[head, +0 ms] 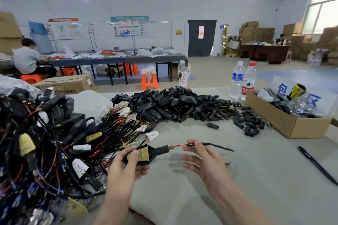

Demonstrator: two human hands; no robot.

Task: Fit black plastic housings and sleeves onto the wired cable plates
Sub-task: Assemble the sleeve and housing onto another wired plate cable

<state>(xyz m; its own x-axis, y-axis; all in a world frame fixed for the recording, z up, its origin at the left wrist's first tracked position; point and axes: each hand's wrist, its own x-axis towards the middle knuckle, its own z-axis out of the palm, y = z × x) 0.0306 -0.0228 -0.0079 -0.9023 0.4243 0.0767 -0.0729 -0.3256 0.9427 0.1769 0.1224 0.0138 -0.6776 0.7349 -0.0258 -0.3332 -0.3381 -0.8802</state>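
Left hand (128,162) and right hand (203,160) are held side by side, the right one nearer to the loose end. With the left I grip the black housing (152,152), thumb pressed on the yellow plate (141,153) lying in it. The sleeve (161,149) sits at the housing's narrow end, pointing right. From it the cable (212,144) runs to my right hand, pinched between thumb and forefinger, other fingers loosely spread. All lies on one left-to-right line, so I judge the pull goes rightward. Whether the sleeve is fully seated, I cannot tell.

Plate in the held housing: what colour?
Yellowish plate in the black housing; head view.
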